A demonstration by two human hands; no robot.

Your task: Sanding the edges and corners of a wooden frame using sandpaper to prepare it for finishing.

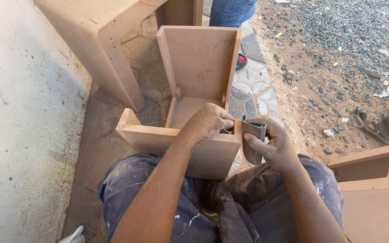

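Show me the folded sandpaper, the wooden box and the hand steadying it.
folded sandpaper (253, 135), head view, on its folded face.
wooden box (199, 63), head view, on the inner back panel.
left hand (208, 122), head view, on its back.

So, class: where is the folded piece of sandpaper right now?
In the head view, the sandpaper is right of centre, held in the right hand against the right corner of the fibreboard box.

Outdoor carpentry workshop: unfinished fibreboard furniture (113, 40)

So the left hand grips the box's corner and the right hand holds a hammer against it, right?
Not quite. The head view shows the right hand holding folded sandpaper, not a hammer, against the box. The left hand does grip the corner.
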